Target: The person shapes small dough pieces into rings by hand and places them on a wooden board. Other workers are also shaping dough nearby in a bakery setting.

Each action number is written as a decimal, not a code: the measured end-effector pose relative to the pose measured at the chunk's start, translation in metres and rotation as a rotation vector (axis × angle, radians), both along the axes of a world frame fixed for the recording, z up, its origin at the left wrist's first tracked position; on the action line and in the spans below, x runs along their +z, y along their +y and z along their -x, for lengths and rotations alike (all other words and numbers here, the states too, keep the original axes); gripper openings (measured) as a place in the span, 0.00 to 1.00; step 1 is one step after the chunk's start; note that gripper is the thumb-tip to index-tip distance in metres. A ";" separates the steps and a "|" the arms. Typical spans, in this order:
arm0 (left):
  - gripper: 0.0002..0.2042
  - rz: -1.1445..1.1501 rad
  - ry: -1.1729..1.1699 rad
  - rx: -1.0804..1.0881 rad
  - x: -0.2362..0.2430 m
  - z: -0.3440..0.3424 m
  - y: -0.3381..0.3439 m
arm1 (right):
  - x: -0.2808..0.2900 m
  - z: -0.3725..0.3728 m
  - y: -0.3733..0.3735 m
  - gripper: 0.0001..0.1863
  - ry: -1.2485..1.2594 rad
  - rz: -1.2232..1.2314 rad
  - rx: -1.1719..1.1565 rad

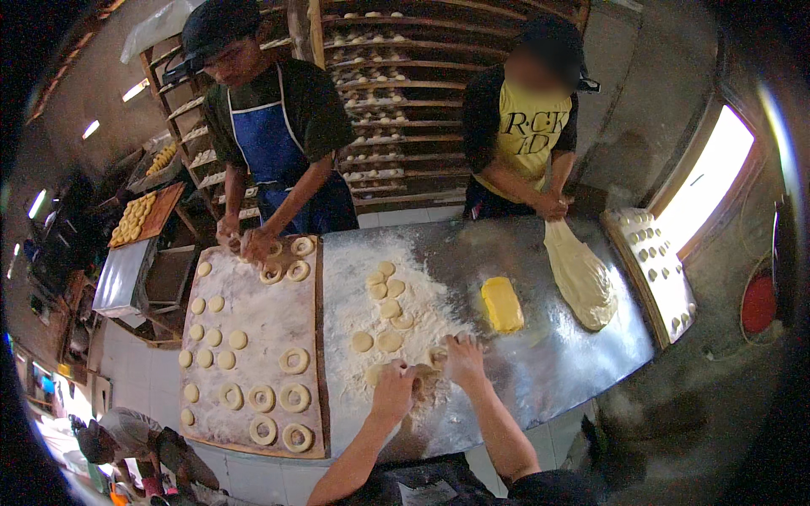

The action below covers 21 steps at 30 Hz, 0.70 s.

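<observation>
Over the floured part of the metal table (pixel 540 384), my left hand (pixel 393 392) has its fingers curled in. What it may hold is hidden; a flattened dough round (pixel 374 374) lies beside it. My right hand (pixel 464 361) is bent closed around the edge of a small dough piece (pixel 436 357), mostly covered by the fingers. Beyond both hands, several pale dough rounds (pixel 389 341) lie in loose flour (pixel 346 295), some overlapping.
A yellow block of fat (pixel 503 304) sits right of the flour. At left, a wooden board (pixel 253 337) bears dough rings and balls; a co-worker's hands (pixel 245 240) handle dough there. Another co-worker grips a long dough mass (pixel 582 278). A tray of dough pieces (pixel 658 270) stands far right.
</observation>
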<state>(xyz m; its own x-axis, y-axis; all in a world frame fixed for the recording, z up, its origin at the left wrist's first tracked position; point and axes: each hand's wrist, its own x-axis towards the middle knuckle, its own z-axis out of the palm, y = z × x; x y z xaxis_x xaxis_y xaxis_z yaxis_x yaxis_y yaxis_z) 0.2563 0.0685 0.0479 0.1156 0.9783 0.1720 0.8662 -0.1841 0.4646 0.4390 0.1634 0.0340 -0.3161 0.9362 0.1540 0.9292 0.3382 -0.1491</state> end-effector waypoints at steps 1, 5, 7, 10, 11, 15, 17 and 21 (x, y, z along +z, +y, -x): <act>0.18 0.031 -0.073 0.071 -0.003 -0.005 -0.001 | -0.003 0.000 0.003 0.22 0.028 0.037 0.094; 0.14 0.221 -0.386 0.223 0.001 -0.013 0.003 | -0.005 -0.005 0.010 0.20 0.493 0.532 0.196; 0.13 0.180 -0.532 0.252 0.012 -0.014 0.007 | 0.001 -0.007 0.010 0.20 0.694 0.648 0.238; 0.14 0.234 -0.734 0.298 0.036 -0.013 0.006 | 0.018 -0.007 0.004 0.20 0.990 0.870 0.178; 0.14 0.268 -0.810 0.316 0.045 -0.012 0.004 | 0.025 -0.007 0.001 0.20 0.969 0.776 0.245; 0.14 0.262 -0.861 0.295 0.077 -0.010 -0.007 | 0.057 -0.003 -0.009 0.22 0.901 0.678 0.323; 0.14 0.235 -0.921 0.291 0.087 -0.006 -0.013 | 0.070 0.007 -0.013 0.25 0.874 0.646 0.324; 0.14 0.048 -0.734 0.332 0.087 0.001 -0.017 | 0.076 0.050 -0.020 0.33 0.603 0.085 0.313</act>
